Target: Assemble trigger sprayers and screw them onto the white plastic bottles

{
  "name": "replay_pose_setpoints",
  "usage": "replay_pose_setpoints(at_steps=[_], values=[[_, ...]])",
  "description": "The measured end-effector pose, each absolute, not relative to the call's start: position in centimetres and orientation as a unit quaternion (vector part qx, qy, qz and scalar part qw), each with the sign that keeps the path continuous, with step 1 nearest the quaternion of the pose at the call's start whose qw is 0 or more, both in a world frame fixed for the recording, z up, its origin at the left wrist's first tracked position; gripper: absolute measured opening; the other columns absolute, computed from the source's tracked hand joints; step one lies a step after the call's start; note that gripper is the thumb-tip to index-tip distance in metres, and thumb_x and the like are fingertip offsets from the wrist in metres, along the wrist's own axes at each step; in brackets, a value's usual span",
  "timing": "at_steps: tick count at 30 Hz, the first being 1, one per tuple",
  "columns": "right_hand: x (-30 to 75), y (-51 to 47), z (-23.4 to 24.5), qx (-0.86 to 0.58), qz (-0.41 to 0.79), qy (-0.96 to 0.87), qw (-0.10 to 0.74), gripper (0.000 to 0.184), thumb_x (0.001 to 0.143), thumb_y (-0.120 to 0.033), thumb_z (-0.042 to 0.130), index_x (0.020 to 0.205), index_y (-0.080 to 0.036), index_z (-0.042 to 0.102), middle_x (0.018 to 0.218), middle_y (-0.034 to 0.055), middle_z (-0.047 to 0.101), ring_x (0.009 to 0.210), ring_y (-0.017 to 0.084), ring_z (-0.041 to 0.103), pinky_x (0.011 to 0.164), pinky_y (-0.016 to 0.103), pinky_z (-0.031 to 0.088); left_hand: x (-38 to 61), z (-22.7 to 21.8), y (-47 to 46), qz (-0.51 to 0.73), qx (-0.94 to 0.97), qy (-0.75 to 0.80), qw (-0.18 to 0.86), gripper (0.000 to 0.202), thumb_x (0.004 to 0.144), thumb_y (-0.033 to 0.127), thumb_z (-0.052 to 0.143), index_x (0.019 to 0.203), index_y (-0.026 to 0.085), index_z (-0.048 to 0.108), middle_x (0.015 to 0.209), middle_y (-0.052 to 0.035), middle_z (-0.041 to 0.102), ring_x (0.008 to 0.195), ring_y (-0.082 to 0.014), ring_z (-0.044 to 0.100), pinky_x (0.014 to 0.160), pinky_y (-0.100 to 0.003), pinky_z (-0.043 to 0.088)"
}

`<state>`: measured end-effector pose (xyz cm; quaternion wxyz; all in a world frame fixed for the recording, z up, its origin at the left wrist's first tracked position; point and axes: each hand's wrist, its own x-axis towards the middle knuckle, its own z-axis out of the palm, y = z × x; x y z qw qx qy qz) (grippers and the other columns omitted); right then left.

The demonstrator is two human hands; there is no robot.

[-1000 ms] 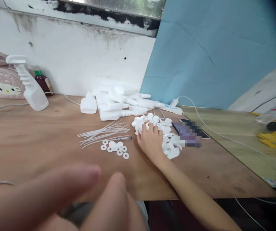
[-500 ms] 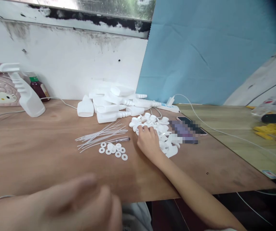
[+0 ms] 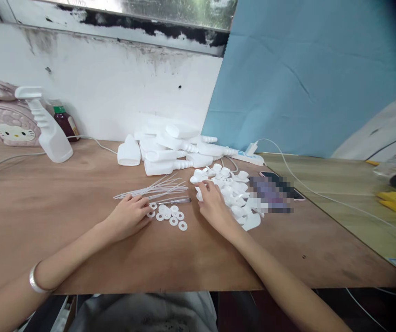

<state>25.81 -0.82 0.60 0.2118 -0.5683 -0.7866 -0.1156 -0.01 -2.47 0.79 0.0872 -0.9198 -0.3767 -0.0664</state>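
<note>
Spray bottle (image 3: 47, 133) upright far left on table (image 3: 45, 221). Left hand (image 3: 128, 216) palm down, fingers loosely curled, gripping nothing, fingertips touching washers (image 3: 170, 216) beside tubes (image 3: 152, 189). Right hand (image 3: 213, 205) resting on caps (image 3: 235, 193), grip hidden. Phone (image 3: 277, 191) just right.

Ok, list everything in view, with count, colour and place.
table: one, brown wood, under everything.
washers: about ten, white, centre of table.
thin tubes: a bundle, clear, behind the washers.
small plastic parts: a heap, white, right of centre.
bottles: a pile, white, lying by the wall.
spray bottle: one, white, upright at far left.
dark bottle: one, green cap, behind the spray bottle.
pink bag: one, far left.
phone: one, blurred, right of the heap.
left hand: on the washers.
right hand: on the heap.
</note>
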Motion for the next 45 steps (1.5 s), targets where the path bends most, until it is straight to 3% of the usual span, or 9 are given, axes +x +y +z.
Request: replay_pose_setpoints(at_steps=[4,8,14,19,24,27,30,36,45], values=[[25.3,-0.8,0.1,-0.535,-0.101,-0.812,0.207,0.054,0.062,0.007,0.039,0.111,-0.014,0.044,0.107,0.0106,0.047,0.098,0.02,0.049,0.083,0.031,0.043,-0.4,0.6,-2.1,-0.078,-0.917,-0.383,0.074,0.019,0.087,0.025,0.043,0.089,0.019,0.062,0.089,-0.0061,0.06,0.085,-0.021,0.053,0.07,-0.032,0.033],[24.8,-1.0,-0.1,-0.527,-0.122,-0.819,0.191,0.047,0.066,0.004,0.041,0.109,-0.012,0.046,0.113,0.0141,0.046,0.113,0.025,0.039,0.091,0.035,0.038,-0.4,0.3,-2.1,-0.089,-0.919,-0.379,0.066,0.021,0.088,0.023,0.041,0.082,0.017,0.061,0.086,-0.0064,0.06,0.081,-0.0193,0.053,0.069,-0.031,0.033],[24.8,-1.3,0.2,-0.544,-0.159,-0.808,0.158,0.036,0.069,0.0,0.044,0.104,-0.007,0.051,0.084,0.0143,0.057,0.089,0.028,0.049,0.075,0.037,0.043,-0.1,0.3,-2.3,-0.12,-0.912,-0.39,0.049,0.023,0.087,0.019,0.038,0.076,0.016,0.058,0.082,-0.0078,0.061,0.081,-0.0213,0.053,0.07,-0.033,0.032],[24.6,-1.6,0.7,-0.557,-0.18,-0.792,0.172,0.041,0.073,-0.004,0.045,0.114,-0.009,0.047,0.084,0.0131,0.06,0.096,0.03,0.046,0.077,0.039,0.042,-0.2,0.9,-2.3,-0.188,-0.885,-0.425,-0.013,0.019,0.085,0.018,0.036,0.074,0.015,0.051,0.076,-0.0059,0.058,0.073,-0.019,0.051,0.068,-0.032,0.035],[23.2,-2.8,0.9,-0.479,-0.154,-0.804,0.316,0.041,0.079,-0.013,0.048,0.12,-0.014,0.042,0.1,0.011,0.059,0.105,0.026,0.045,0.087,0.04,0.041,-0.1,1.6,-2.8,-0.256,-0.856,-0.433,-0.118,0.022,0.089,0.022,0.028,0.076,0.017,0.045,0.069,0.0005,0.054,0.06,-0.0113,0.047,0.055,-0.021,0.038],[21.7,-3.8,0.3,-0.375,-0.064,-0.825,0.418,0.037,0.081,-0.019,0.051,0.116,-0.02,0.042,0.103,0.0069,0.06,0.099,0.019,0.054,0.085,0.033,0.045,0.0,2.2,-3.3,-0.296,-0.843,-0.395,-0.215,0.023,0.09,0.029,0.032,0.078,0.017,0.047,0.071,0.0006,0.053,0.062,-0.0109,0.047,0.057,-0.021,0.038],[20.5,-4.6,-0.6,-0.318,0.054,-0.833,0.449,0.039,0.078,-0.026,0.058,0.113,-0.023,0.041,0.099,0.0038,0.062,0.091,0.016,0.06,0.079,0.029,0.049,0.1,2.7,-3.9,-0.323,-0.83,-0.341,-0.301,0.021,0.088,0.031,0.042,0.077,0.016,0.052,0.073,-0.0001,0.052,0.067,-0.0115,0.046,0.061,-0.023,0.038],[19.6,-5.1,-1.8,-0.302,0.132,-0.84,0.43,0.043,0.076,-0.031,0.061,0.113,-0.023,0.039,0.103,0.0048,0.06,0.093,0.016,0.061,0.079,0.03,0.049,0.2,2.4,-4.1,-0.33,-0.845,-0.322,-0.272,0.016,0.084,0.028,0.051,0.076,0.017,0.059,0.077,-0.0009,0.05,0.075,-0.0124,0.047,0.071,-0.025,0.039],[19.7,-4.8,-2.6,-0.284,0.114,-0.859,0.41,0.047,0.076,-0.029,0.063,0.114,-0.021,0.038,0.106,0.007,0.059,0.096,0.017,0.058,0.081,0.031,0.048,0.9,1.9,-4.3,-0.316,-0.849,-0.341,-0.252,0.012,0.081,0.025,0.053,0.074,0.017,0.056,0.074,0.0004,0.047,0.073,-0.0122,0.045,0.067,-0.023,0.038]])
